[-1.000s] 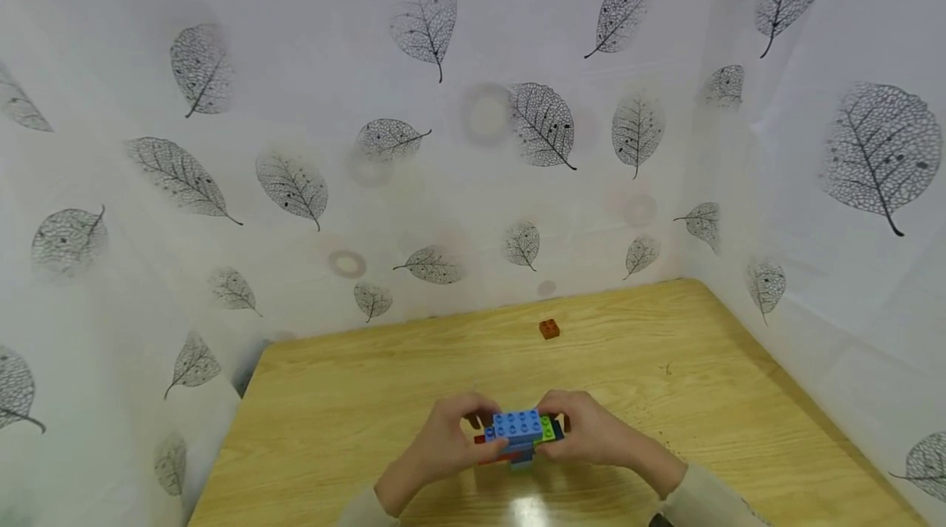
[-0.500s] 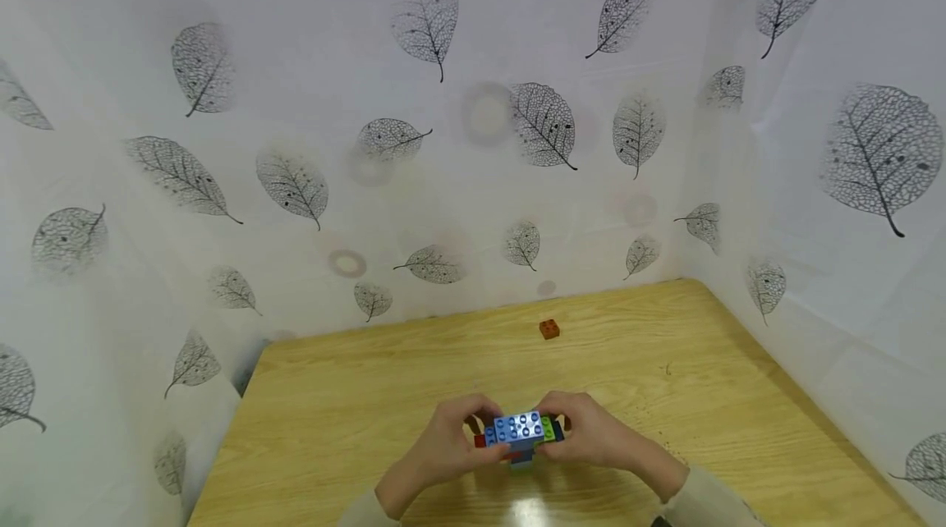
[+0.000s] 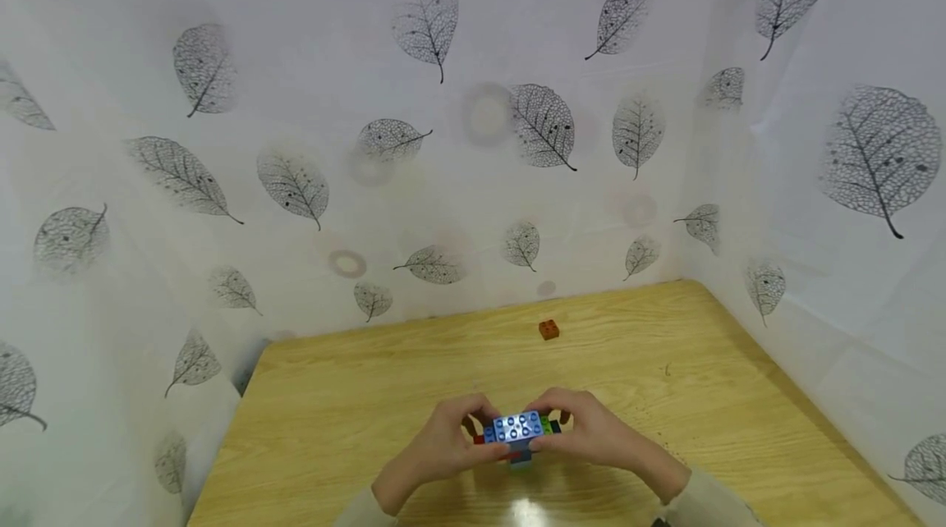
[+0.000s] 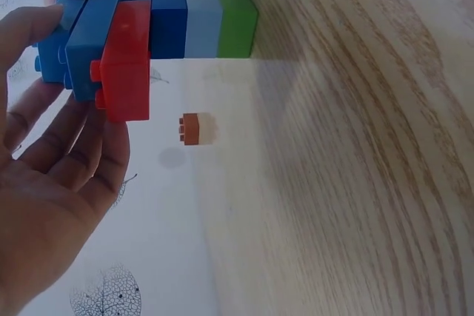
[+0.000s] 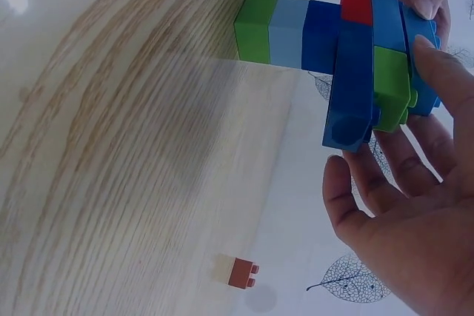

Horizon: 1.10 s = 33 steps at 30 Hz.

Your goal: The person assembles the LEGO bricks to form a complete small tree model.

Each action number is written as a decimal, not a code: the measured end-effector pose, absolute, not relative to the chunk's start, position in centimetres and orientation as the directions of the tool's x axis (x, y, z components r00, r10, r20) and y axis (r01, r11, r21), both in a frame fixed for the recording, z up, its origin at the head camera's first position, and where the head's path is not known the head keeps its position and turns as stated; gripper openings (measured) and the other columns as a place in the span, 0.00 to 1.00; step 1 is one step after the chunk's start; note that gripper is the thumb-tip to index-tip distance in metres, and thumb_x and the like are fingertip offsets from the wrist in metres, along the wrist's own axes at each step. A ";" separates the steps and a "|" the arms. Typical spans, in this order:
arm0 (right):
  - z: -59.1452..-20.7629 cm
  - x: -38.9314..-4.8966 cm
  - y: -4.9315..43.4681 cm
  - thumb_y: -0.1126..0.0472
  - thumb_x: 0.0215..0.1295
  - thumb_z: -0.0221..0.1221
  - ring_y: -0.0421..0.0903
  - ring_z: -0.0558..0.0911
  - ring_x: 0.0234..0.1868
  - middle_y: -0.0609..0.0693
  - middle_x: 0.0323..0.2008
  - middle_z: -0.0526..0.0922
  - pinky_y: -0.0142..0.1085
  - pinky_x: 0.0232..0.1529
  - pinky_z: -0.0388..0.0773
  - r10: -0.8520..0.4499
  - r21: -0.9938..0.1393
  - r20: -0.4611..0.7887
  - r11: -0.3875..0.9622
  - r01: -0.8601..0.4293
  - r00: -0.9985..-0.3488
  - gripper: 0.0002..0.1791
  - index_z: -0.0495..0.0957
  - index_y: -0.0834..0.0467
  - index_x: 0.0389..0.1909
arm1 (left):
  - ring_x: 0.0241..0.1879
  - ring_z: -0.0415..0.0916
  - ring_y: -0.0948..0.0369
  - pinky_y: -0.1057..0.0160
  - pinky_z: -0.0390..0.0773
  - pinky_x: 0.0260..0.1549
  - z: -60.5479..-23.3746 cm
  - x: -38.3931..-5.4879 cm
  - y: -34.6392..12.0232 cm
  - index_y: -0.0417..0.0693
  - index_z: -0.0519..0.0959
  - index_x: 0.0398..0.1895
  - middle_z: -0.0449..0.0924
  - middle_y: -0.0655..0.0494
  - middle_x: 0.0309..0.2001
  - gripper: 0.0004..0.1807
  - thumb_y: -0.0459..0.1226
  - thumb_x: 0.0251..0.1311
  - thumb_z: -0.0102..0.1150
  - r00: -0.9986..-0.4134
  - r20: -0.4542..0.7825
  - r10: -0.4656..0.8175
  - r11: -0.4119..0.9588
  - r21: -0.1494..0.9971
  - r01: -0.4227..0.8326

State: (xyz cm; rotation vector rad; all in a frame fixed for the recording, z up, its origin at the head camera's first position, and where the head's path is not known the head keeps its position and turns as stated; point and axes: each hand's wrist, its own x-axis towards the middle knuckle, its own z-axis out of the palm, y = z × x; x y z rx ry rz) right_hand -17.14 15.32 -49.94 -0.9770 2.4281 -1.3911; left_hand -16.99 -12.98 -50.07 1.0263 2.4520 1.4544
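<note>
A tower of toy building bricks stands on the table between both hands. Its narrow column has a green brick at the bottom, a light blue brick and a dark blue one above. Wider layers sit over it, with a red brick, a long dark blue brick and a smaller green brick. A blue brick with studs tops it. My left hand grips the upper layers from the left, thumb on the near side. My right hand pinches the top brick's right end.
A single orange-brown brick lies farther back on the wooden table. Behind the table and along its sides hangs a white leaf-patterned curtain.
The right hand has shifted slightly left, its thumb now against the top blue brick, covering more of the green one. The left hand stays nearly still.
</note>
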 end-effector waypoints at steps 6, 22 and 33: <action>-50.1 -17.3 15.3 0.49 0.71 0.68 0.38 0.80 0.46 0.42 0.47 0.87 0.42 0.42 0.77 -0.631 -0.818 0.169 0.338 -0.464 -0.757 0.15 0.83 0.44 0.56 | 0.38 0.79 0.70 0.64 0.84 0.36 -50.3 -17.0 -13.1 0.55 0.83 0.44 0.87 0.57 0.39 0.10 0.43 0.64 0.74 -0.775 0.211 0.595 0.304 0.834 0.461; -49.6 -17.6 15.3 0.48 0.71 0.67 0.37 0.80 0.44 0.41 0.46 0.86 0.36 0.39 0.76 -0.672 -0.802 0.140 0.353 -0.482 -0.727 0.15 0.83 0.44 0.56 | 0.34 0.78 0.68 0.70 0.80 0.33 -50.0 -17.3 -13.1 0.56 0.85 0.41 0.86 0.61 0.36 0.12 0.45 0.60 0.77 -0.782 0.152 0.604 0.348 0.832 0.431; -49.3 -17.5 15.2 0.45 0.71 0.67 0.35 0.79 0.43 0.39 0.46 0.85 0.32 0.38 0.75 -0.668 -0.783 0.122 0.390 -0.485 -0.734 0.17 0.83 0.44 0.57 | 0.34 0.78 0.68 0.67 0.82 0.33 -50.1 -17.4 -12.9 0.55 0.82 0.43 0.87 0.56 0.37 0.11 0.44 0.62 0.75 -0.761 0.198 0.618 0.318 0.822 0.472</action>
